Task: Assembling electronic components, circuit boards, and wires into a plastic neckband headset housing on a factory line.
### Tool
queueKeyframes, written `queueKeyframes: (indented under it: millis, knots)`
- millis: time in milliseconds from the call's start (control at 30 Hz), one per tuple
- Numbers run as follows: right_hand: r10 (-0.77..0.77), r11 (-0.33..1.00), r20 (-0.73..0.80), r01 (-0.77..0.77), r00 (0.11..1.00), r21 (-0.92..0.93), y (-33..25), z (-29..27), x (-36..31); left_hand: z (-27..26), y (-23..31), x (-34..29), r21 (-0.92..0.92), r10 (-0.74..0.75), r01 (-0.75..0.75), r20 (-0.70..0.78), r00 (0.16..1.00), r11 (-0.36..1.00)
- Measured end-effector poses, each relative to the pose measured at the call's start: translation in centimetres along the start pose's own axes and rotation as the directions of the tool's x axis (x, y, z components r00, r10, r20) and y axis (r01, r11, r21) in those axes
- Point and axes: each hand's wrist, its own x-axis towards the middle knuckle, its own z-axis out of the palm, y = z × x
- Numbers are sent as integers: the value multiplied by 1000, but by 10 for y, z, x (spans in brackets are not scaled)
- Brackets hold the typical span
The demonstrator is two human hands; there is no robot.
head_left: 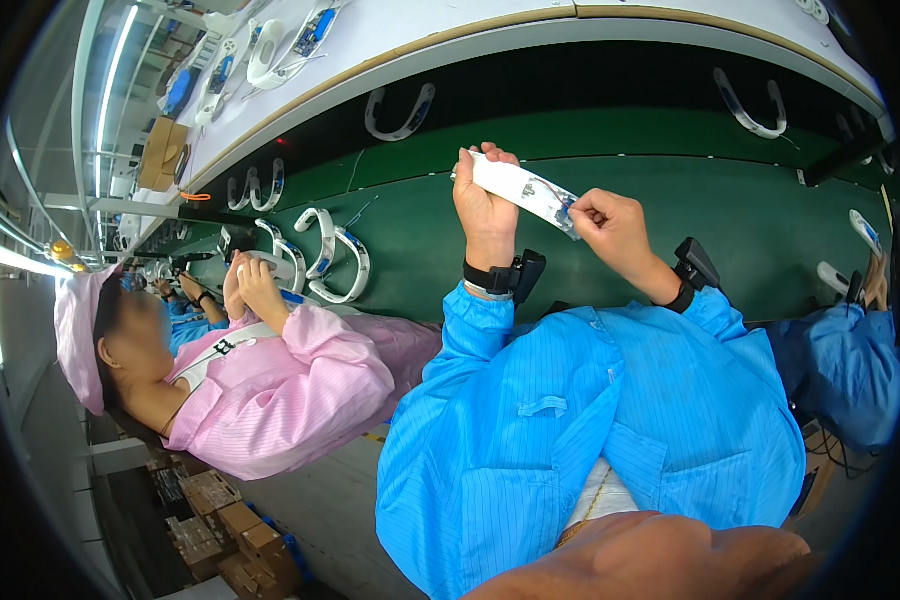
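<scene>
My left hand [487, 205] is wrapped round one end of a long white curved plastic housing [520, 187], lifted over the green bench. The housing slants down toward the right, with small dark marks at its middle. Small grey and blue parts show at its right end. There my right hand [618, 235] is closed, thumb and forefinger pinched together against that end. What the pinch holds is too small to tell. Each wrist wears a black strap with a black box on it.
The green bench [420, 230] runs across in front. Several white U-shaped housings [348, 265] lie at left, and another [755, 110] at far right. A person in pink [280, 390] works at left; a blue sleeve [855, 380] shows at right. A white shelf [450, 18] runs behind.
</scene>
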Motion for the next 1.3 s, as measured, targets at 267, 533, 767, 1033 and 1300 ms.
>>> queueKeyframes:
  millis: [267,533,767,1033,1300]
  knots:
    - [-48,998,64,51,997,-37,-1,0,0,-2,-1,-1,0,4,-4,9,1000,1000]
    - [-32,999,69,34,997,-25,1,4,2,-7,-1,1,-7,-28,28,13,1000,1000]
    - [-26,999,95,30,995,-45,3,6,18,-5,-18,-10,162,-11,0,64,998,987]
    - [-145,977,28,147,989,-153,5,2,23,-10,-16,-4,189,96,-100,31,995,977]
    - [-220,900,65,229,973,-370,24,10,20,-17,-29,-2,177,71,-70,1,997,982]
